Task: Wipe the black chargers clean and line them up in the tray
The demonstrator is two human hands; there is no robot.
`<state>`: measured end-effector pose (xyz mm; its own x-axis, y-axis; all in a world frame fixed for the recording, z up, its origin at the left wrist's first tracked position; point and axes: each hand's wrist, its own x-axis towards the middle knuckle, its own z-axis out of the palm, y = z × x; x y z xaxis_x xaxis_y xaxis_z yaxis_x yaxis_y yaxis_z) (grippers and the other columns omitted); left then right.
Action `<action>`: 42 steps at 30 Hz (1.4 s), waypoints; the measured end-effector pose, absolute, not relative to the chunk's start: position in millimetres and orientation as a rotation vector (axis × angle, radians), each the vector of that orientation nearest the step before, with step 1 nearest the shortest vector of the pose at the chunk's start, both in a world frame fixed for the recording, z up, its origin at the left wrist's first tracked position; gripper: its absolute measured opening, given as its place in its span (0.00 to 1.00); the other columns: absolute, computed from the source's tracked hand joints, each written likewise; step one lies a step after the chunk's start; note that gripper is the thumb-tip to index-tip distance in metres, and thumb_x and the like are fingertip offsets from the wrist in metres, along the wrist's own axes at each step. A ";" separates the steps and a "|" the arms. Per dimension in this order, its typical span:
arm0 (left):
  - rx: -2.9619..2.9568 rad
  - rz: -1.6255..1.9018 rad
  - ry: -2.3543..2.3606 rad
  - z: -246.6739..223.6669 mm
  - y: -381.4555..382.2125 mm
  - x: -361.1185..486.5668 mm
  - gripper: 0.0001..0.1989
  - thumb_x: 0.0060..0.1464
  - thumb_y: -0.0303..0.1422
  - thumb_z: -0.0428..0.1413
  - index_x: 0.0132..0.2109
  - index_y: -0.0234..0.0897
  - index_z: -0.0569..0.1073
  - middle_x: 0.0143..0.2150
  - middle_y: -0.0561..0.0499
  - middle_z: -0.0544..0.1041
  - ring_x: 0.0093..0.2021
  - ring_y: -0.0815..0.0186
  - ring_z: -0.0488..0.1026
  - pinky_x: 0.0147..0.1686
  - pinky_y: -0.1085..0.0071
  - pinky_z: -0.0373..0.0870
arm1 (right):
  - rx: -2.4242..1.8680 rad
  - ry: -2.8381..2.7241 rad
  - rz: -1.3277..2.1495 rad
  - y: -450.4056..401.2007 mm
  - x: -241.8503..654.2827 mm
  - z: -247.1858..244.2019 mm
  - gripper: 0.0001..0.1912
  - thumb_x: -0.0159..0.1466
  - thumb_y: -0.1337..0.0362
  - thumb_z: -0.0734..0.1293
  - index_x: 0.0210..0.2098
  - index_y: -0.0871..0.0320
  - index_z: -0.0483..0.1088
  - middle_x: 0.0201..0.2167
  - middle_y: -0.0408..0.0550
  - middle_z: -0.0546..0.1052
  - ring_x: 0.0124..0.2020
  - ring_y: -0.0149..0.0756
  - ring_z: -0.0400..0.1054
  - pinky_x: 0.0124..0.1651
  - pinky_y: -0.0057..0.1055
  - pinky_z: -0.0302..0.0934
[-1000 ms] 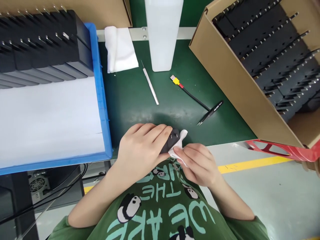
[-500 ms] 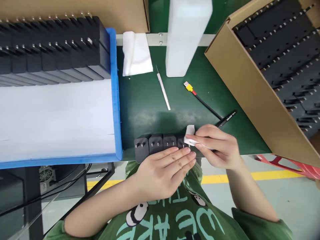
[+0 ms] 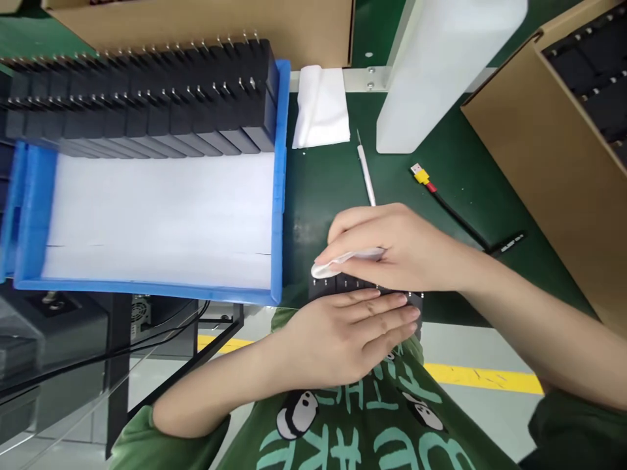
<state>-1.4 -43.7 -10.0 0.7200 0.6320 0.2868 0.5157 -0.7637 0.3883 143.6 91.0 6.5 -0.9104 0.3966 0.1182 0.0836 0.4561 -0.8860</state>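
A short row of black plug adapters [image 3: 321,288] stands at the table's near edge, metal prongs showing; much of it is hidden by my hands. My left hand [image 3: 347,333] lies flat along the near side of the row, fingers stretched out and together. Over the row's left end, my right hand [image 3: 392,245] pinches a folded white cloth [image 3: 327,269], which is on or just above the adapters' pronged faces. Beyond the right hand lies a white pen-like tool [image 3: 365,171] with a thin metal tip.
On the left, a blue tray [image 3: 278,215] holds many black adapters [image 3: 196,124] on white lining. Another folded white cloth [image 3: 323,111], a tall translucent container [image 3: 431,85] and a USB cable [image 3: 453,212] lie beyond. A cardboard box [image 3: 548,156] of adapters stands right.
My right hand has moved left along the row with the cloth, from the right end to the left end. My left hand stays flat against the adapters. The view has turned left.
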 end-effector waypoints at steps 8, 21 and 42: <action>2.622 0.711 0.921 -17.9 -42.1 0.7 0.15 0.68 0.27 0.51 0.56 0.32 0.76 0.59 0.55 0.77 0.62 0.69 0.73 0.69 0.70 0.61 | -0.297 -2.614 1.510 101.9 138.6 6.2 0.12 0.65 0.75 0.64 0.30 0.58 0.77 0.31 0.41 0.77 0.31 0.26 0.71 0.31 0.24 0.62; 2.612 0.763 0.946 -19.1 -40.5 2.5 0.15 0.67 0.26 0.50 0.55 0.32 0.77 0.56 0.55 0.79 0.59 0.69 0.75 0.62 0.72 0.71 | -0.532 -2.684 1.654 101.2 103.2 6.6 0.13 0.58 0.77 0.66 0.21 0.57 0.64 0.19 0.34 0.66 0.22 0.24 0.56 0.27 0.29 0.50; 2.169 0.703 1.918 -28.8 -72.3 -50.7 0.15 0.56 0.35 0.62 0.49 0.34 0.73 0.41 0.43 0.82 0.55 0.46 0.73 0.52 0.53 0.64 | -0.807 -2.564 1.742 89.4 99.2 6.3 0.08 0.64 0.65 0.67 0.27 0.57 0.68 0.23 0.37 0.72 0.24 0.26 0.63 0.30 0.28 0.53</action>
